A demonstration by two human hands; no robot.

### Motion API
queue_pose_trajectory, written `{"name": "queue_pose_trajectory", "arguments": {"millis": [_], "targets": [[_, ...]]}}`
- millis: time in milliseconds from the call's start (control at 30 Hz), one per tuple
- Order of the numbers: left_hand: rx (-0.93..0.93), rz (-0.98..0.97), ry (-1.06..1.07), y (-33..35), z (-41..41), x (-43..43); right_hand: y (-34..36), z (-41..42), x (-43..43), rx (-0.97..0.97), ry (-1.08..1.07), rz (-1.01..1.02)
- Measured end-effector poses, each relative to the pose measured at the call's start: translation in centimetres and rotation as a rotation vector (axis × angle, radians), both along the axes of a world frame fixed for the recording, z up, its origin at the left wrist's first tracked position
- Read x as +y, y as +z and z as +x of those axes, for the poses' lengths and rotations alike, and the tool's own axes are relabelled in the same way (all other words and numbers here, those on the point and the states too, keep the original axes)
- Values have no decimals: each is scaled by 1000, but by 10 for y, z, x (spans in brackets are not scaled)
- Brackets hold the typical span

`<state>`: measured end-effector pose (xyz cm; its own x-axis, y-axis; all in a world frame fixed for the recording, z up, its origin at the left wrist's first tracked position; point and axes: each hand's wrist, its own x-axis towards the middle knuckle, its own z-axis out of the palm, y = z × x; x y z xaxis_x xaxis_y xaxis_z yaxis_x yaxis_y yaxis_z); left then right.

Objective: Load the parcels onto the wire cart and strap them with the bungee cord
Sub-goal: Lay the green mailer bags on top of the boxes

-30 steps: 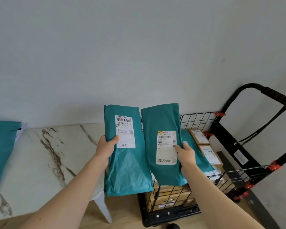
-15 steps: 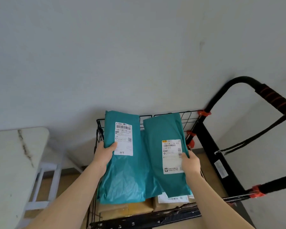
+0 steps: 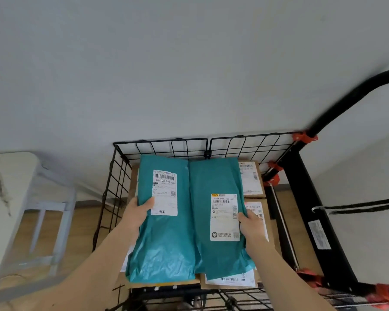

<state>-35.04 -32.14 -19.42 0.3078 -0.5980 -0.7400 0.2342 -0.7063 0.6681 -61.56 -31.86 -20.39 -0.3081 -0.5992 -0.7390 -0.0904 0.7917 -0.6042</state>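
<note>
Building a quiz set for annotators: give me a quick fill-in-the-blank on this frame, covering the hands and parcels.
1. The left hand grips the left mailer, the right hand grips the right mailer; each mailer bears one white shipping ____.
2. The boxes beneath them in the wire cart are made of brown ____.
3. The bungee cord hangs on the cart's ____ side, not yet over the parcels.

Missing words: label; cardboard; right.
</note>
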Motion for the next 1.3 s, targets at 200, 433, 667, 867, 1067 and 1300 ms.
{"name": "queue_pose_trajectory", "arguments": {"millis": [200, 433, 667, 867, 1067, 1300], "targets": [[-313, -40, -357, -37, -15, -3, -24, -7, 0, 442, 518, 25], [-836, 69, -1108, -31, -39, 1, -28, 5, 2, 597, 972, 78], [-927, 65, -1204, -31, -39, -9, -28, 1, -5, 586, 1022, 89], [-973, 57, -1227, -21, -34, -9, -18, 3, -7, 636, 1034, 69], [-1011, -26, -1282, 0, -20, -6, 3, 17, -11, 629, 994, 5], [-978, -162, -1210, 40, 5, 6, 43, 59, -4, 580, 934, -152]]}}
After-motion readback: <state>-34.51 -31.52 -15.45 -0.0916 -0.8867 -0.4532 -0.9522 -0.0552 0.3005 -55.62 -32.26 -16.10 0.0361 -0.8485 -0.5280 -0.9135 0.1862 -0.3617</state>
